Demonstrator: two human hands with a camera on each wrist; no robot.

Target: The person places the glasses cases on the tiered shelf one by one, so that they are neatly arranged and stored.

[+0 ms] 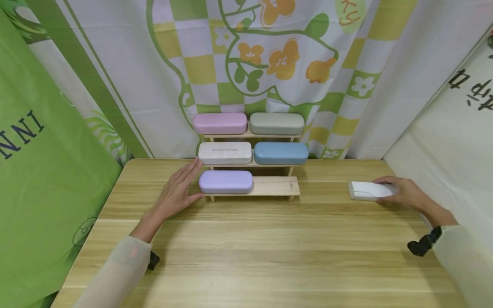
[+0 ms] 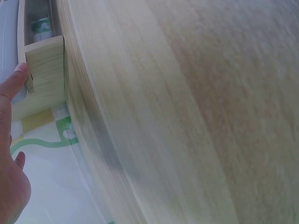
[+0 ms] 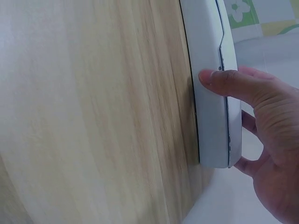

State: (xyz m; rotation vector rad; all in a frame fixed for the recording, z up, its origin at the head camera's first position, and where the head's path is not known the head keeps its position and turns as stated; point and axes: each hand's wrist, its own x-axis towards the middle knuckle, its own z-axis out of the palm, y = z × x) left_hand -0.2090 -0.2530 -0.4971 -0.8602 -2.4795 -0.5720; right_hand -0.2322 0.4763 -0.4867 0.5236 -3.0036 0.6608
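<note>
At the right of the table, my right hand grips a white glasses case with a flap lid. In the right wrist view the thumb presses the near face of the case while the other fingers go behind it, partly hidden. My left hand rests at the left end of a three-step wooden stand, fingers extended. Its thumb touches the lowest step beside a lavender glasses case. The fingertips reach the middle step's end, next to a cream glasses case with printed lettering.
A blue glasses case shares the middle step. On the top step sit a pink case and a grey-green case. Behind the wooden table hangs a patterned curtain, with a green cloth at the left.
</note>
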